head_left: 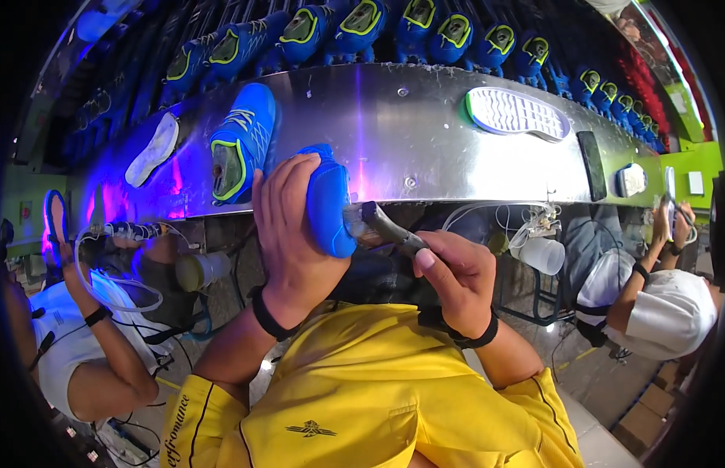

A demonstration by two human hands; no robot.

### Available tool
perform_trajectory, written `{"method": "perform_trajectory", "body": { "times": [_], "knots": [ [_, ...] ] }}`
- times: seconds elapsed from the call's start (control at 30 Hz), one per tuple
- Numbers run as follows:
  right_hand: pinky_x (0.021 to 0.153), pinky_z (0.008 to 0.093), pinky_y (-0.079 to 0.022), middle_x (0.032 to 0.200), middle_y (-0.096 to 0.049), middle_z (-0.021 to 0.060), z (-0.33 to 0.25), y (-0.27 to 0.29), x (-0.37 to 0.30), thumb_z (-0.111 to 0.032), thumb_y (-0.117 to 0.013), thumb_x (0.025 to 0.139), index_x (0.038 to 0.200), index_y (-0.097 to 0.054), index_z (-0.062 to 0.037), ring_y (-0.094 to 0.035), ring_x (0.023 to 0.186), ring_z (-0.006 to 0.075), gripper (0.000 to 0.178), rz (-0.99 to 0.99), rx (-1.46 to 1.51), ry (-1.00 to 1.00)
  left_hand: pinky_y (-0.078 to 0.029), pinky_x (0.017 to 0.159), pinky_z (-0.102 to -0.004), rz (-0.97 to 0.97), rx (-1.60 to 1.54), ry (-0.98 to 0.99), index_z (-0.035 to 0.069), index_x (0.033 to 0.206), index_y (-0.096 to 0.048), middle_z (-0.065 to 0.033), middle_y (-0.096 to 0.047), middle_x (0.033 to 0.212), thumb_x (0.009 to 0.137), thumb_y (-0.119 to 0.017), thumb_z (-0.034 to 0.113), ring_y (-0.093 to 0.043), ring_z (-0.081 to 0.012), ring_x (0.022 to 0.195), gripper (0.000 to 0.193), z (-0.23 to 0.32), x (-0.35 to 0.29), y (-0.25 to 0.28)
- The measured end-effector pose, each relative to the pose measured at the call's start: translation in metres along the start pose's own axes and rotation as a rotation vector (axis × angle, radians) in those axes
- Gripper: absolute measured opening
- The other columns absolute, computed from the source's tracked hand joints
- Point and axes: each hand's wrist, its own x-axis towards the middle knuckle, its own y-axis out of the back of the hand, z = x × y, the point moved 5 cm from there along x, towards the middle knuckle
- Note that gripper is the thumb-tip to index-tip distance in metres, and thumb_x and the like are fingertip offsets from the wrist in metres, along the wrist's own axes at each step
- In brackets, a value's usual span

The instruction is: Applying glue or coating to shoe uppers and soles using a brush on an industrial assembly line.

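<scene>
My left hand (288, 226) is wrapped round a blue shoe upper (328, 209) and holds it over the near edge of the metal bench, its blue underside tilted toward my right. In my right hand (460, 281) is a brush (390, 225) with a dark handle. The brush's head meets the lower side of the upper; its bristles are partly hidden. Just beyond my left hand, a second blue shoe (257, 117) with lime-green collar trim lies on the bench. A white outsole (518, 114) with a green end rests tread up farther right.
A pale sole-shaped piece (153, 150) lies on the metal bench (433, 168) at left. A dark bar (591, 165) stands at right. Blue shoes (362, 22) line racks behind. Co-workers in white (90, 335) sit either side; tubing and a pot (540, 253) hang below the bench.
</scene>
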Motion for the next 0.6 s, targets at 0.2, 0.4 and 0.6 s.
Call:
{"method": "perform_trajectory", "body": {
  "times": [0.2, 0.4, 0.6],
  "knots": [
    [0.057, 0.0284, -0.042, 0.073, -0.061, 0.0103, -0.031, 0.017, 0.008, -0.006, -0.073, 0.093, 0.107, -0.074, 0.0055, -0.056, 0.060, 0.0177, 0.018, 0.119, -0.215, 0.187, -0.035, 0.116, -0.0577, -0.064, -0.001, 0.028, 0.001, 0.141, -0.048, -0.0204, -0.057, 0.134, 0.074, -0.079, 0.007, -0.054, -0.0418, 0.129, 0.074, 0.004, 0.022, -0.006],
    [0.056, 0.0310, -0.045, 0.074, -0.065, 0.0120, -0.061, 0.036, 0.040, -0.008, -0.075, 0.090, 0.108, -0.076, 0.0033, -0.059, 0.059, 0.0194, 0.021, 0.098, -0.490, 0.329, -0.046, 0.105, -0.0539, -0.156, 0.017, -0.009, 0.001, 0.136, -0.051, -0.0233, -0.060, 0.126, 0.072, -0.076, 0.000, -0.058, -0.0476, 0.119, 0.069, 0.007, 0.051, 0.001],
    [0.059, 0.0311, -0.045, 0.076, -0.065, 0.0120, -0.034, 0.038, 0.081, -0.011, -0.075, 0.093, 0.107, -0.076, 0.0050, -0.061, 0.064, 0.0206, 0.021, -0.033, -0.307, 0.247, -0.048, 0.106, -0.0507, -0.290, 0.001, 0.062, 0.002, 0.137, -0.052, -0.0236, -0.061, 0.128, 0.072, -0.083, 0.004, -0.058, -0.0465, 0.123, 0.072, -0.011, 0.071, 0.003]
  ]
}}
